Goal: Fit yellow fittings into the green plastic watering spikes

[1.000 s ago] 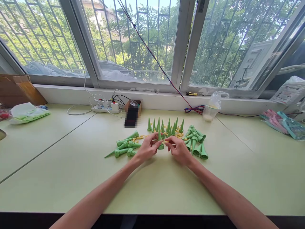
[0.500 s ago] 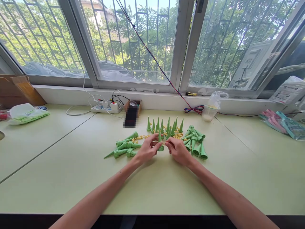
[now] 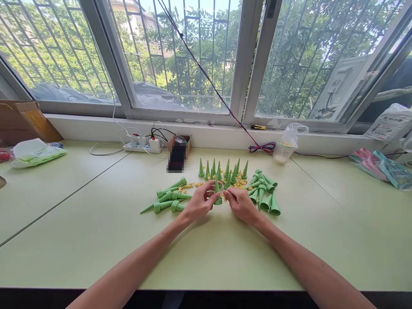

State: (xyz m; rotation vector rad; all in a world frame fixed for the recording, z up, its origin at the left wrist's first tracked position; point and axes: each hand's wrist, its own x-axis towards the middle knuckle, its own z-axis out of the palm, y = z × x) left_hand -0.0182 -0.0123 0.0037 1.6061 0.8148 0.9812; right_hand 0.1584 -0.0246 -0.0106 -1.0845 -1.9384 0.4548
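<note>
My left hand [image 3: 199,203] is closed around the lower part of a green plant watering spike [image 3: 216,183], holding it upright with its point up. At the spike's right side, my right hand [image 3: 240,204] pinches a small yellow valve [image 3: 225,197], whose inner end appears to meet the spike near its base; the exact contact is too small to make out. Behind both hands stand several upright green spikes [image 3: 245,171] with small yellow parts among them. A loose pile of yellow valves [image 3: 240,184] lies just beyond my right hand.
Several capped green spikes [image 3: 165,205] lie to the left, and more green spikes [image 3: 266,201] are heaped to the right. Farther back are a power strip [image 3: 141,146], a small box [image 3: 188,142], bundled wires [image 3: 262,148] and a plastic bag with a cup [image 3: 283,151].
My right hand has shifted very slightly, and more of the yellow valve shows between its fingertips and the spike. My left hand holds the spike in nearly the same place.
</note>
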